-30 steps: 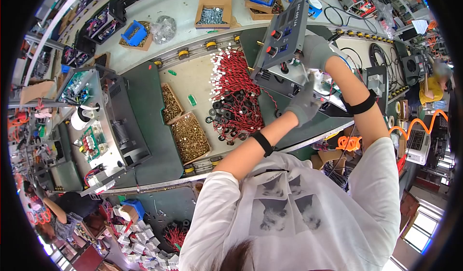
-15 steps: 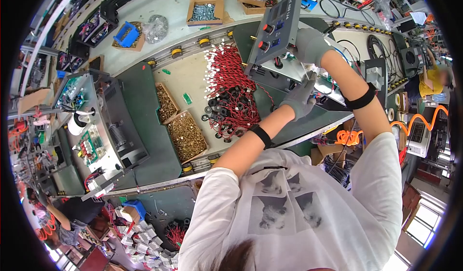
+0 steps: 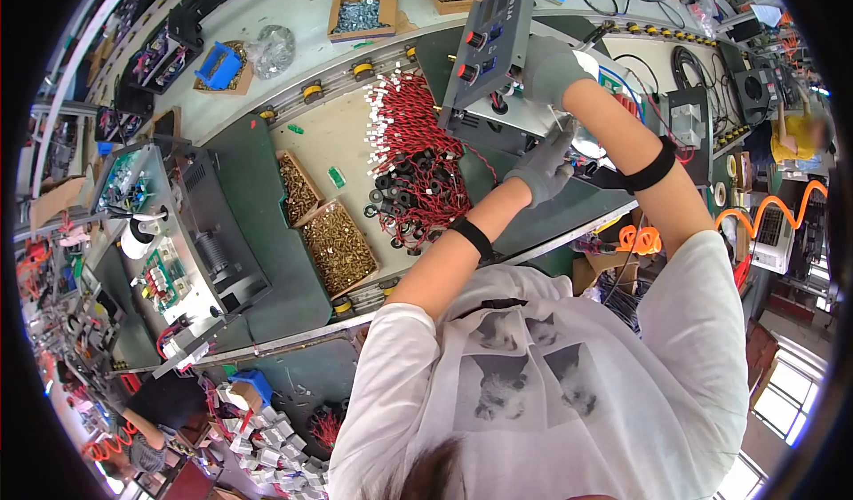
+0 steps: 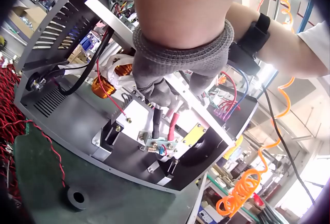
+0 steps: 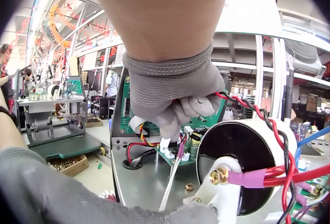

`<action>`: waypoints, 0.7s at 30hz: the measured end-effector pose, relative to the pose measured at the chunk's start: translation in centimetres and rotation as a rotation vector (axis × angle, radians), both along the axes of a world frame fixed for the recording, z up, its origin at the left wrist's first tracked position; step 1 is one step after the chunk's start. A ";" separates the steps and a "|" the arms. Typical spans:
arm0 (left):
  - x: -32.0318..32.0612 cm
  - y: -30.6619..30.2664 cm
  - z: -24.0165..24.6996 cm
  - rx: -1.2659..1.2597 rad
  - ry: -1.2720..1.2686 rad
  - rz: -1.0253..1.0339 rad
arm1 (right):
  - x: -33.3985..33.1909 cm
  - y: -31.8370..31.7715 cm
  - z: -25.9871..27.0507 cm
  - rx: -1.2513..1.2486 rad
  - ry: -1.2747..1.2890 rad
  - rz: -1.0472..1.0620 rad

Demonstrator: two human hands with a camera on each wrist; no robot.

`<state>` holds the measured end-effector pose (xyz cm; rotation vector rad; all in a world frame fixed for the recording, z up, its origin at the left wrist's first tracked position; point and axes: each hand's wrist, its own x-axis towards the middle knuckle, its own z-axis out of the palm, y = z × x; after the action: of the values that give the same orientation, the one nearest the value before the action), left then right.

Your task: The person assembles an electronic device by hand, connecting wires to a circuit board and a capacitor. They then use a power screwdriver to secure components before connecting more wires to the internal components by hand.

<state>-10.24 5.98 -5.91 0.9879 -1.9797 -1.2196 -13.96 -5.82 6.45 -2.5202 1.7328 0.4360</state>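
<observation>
An open machine chassis, its grey front panel [image 3: 489, 42] with red knobs tilted upright, stands on the green board. Both gloved hands reach inside. My right hand [image 5: 172, 90] curls its fingers round a red-and-black twisted wire [image 5: 247, 104], close over a green circuit board [image 5: 193, 144]. Below it, pale thin leads [image 5: 171, 177] run from a connector down towards my left hand [image 4: 172, 69]. That hand lies over the chassis edge above a black cable [image 4: 157, 121] and a red cable [image 4: 174, 126]; its grip is hidden. A large black-faced cylinder [image 5: 234, 136] sits beside the right hand.
Left of the chassis lies a heap of red twisted wires [image 3: 413, 127] with black rings. Two boxes of brass fasteners [image 3: 338, 247] stand beside it. Another open machine [image 3: 191, 224] is farther left. A box of silver screws [image 3: 360, 16] stands on the back shelf.
The head view has shifted, so the bench and machine appear farther left and higher. Both hands stay inside the chassis; the left fingertips move slightly right relative to the front panel.
</observation>
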 end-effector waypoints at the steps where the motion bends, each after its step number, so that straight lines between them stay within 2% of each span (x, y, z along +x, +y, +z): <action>1: 0.0 0.0 -0.1 -0.001 -0.002 -0.007 | 0.4 0.2 0.6 0.010 0.016 -0.024; 8: -0.1 0.3 0.3 0.073 0.073 -0.022 | -0.2 0.7 0.3 0.009 -0.087 -0.154; 12: 0.0 -0.1 -0.7 0.031 0.038 -0.039 | -1.5 0.0 0.0 0.033 -0.097 -0.085; 14: 0.2 -0.3 0.1 0.103 0.029 -0.060 | -3.0 -1.3 0.0 0.161 -0.395 -0.007; 17: 0.1 -0.6 -0.5 0.208 0.051 -0.087 | -2.9 -1.3 0.4 0.268 -0.452 -0.052; 19: 0.3 -0.4 -0.2 -0.013 0.003 -0.026 | -2.7 -1.3 -0.4 0.224 -0.448 -0.032; 21: 0.3 -0.4 -0.5 0.079 0.027 -0.063 | -2.0 -1.1 -0.2 0.111 -0.293 -0.101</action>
<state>-9.93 5.56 -6.37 0.9485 -1.9688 -1.3477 -15.98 -6.89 6.20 -2.2726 1.6643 0.1422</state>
